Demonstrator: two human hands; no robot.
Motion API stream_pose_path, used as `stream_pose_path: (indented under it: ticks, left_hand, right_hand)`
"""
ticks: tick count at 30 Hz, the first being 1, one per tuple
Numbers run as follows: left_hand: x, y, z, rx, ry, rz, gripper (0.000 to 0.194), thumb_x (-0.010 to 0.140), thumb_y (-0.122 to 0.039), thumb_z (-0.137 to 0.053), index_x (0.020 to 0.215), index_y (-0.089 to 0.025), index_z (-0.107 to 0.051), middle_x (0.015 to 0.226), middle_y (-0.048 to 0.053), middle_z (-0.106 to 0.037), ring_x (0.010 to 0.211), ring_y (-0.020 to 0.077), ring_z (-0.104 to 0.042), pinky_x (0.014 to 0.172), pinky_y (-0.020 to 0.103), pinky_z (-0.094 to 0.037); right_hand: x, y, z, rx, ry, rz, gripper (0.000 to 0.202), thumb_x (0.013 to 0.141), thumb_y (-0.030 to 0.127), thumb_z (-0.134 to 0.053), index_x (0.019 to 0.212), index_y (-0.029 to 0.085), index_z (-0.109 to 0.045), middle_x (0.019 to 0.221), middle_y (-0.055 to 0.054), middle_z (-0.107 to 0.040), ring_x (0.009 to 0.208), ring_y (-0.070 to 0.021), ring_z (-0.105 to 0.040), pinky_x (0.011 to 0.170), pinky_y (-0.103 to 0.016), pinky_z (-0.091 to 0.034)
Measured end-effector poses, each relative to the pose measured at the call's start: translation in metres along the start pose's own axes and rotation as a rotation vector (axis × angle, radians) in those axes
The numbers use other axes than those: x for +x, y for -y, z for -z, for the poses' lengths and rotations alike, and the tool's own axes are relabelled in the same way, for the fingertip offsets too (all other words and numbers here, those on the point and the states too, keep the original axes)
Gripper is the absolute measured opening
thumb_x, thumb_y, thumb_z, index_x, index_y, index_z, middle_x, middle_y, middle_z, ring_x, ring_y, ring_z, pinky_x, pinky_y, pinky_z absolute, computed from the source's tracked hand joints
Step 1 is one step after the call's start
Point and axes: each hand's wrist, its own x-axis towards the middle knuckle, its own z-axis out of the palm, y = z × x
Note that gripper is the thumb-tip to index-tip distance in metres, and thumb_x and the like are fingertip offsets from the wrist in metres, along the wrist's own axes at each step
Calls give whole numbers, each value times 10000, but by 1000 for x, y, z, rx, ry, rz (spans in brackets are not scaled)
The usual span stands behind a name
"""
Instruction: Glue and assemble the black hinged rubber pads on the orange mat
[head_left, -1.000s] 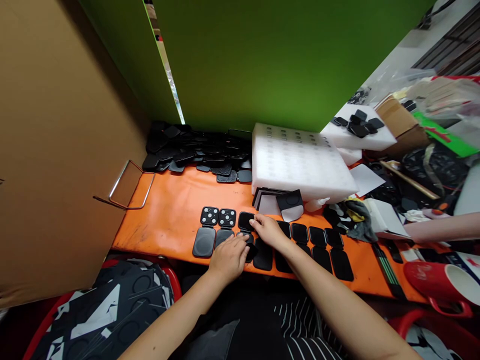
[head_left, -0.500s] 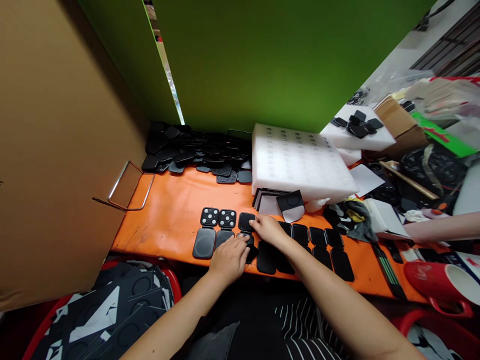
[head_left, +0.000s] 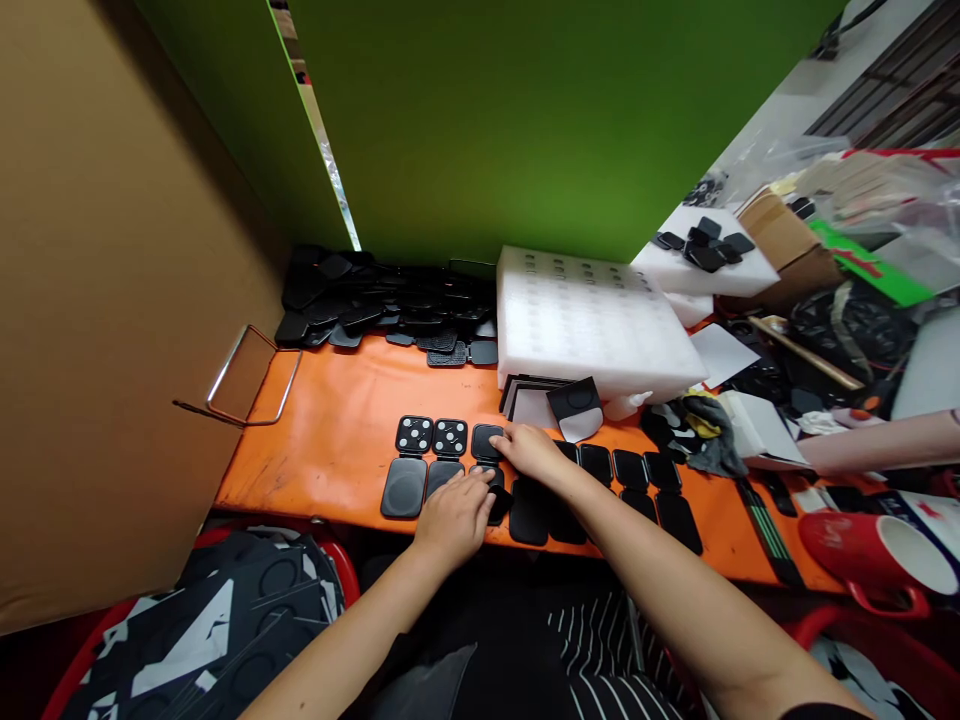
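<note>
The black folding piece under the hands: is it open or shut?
Open. The black folding piece lies spread: the right hand touches its far half, the left hand partly covers its near half.

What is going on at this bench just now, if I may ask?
A person handles an open black hinged piece on the orange tabletop. The right hand is at its far half, the left hand over its near half. Two pieces with pale dots lie to the left, more black pieces to the right, and a dark pile farther back.
</note>
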Motion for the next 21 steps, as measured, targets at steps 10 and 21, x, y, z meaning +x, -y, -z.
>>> stream_pose_path:
  ticks: [10,21]
  left_hand:
    - [2,-2,3,-22,17,41,311,913,-234,-383,1145,-173,-582,1129,77,-665,1090,212,-598,957,406,-479]
    - [9,-8,8,-210,-61,275,289,934,-277,-360,958,-211,-640,939,42,-715,866,204,-672,799,342,-539]
  right_hand:
    - [-21,-10,-1,50,-115,71,318,895,382,-447,757,173,-643,783,-112,-675,735,-229,-595,635,-306,-354]
    - [-67,-13,-36,1102,258,-37,355,657,498,-656,668,186,-487,592,24,-548,512,-105,-460,518,-235,-370]
